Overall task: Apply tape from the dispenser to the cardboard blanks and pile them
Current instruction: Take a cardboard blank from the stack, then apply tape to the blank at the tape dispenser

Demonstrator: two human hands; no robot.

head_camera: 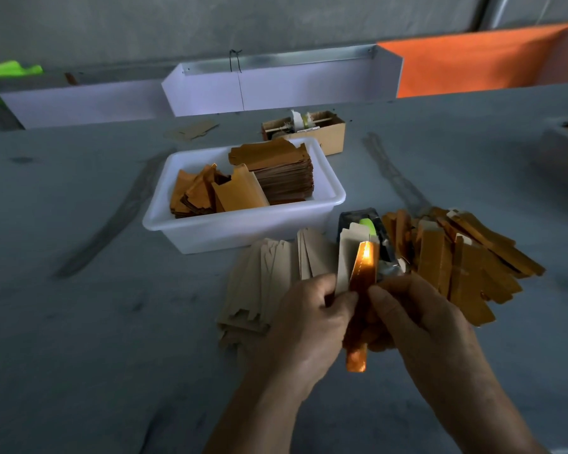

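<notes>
While left hand (312, 317) and right hand (417, 319) pinch gold blank (361, 290) by dispenser (371, 231): keep edge straight, press tape flat.

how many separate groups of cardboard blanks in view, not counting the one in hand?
3. One in the white tub, stacked and loose; a pale fan on the table left of the hands; a gold heap right of the tape dispenser. More may lie hidden beneath.
</notes>
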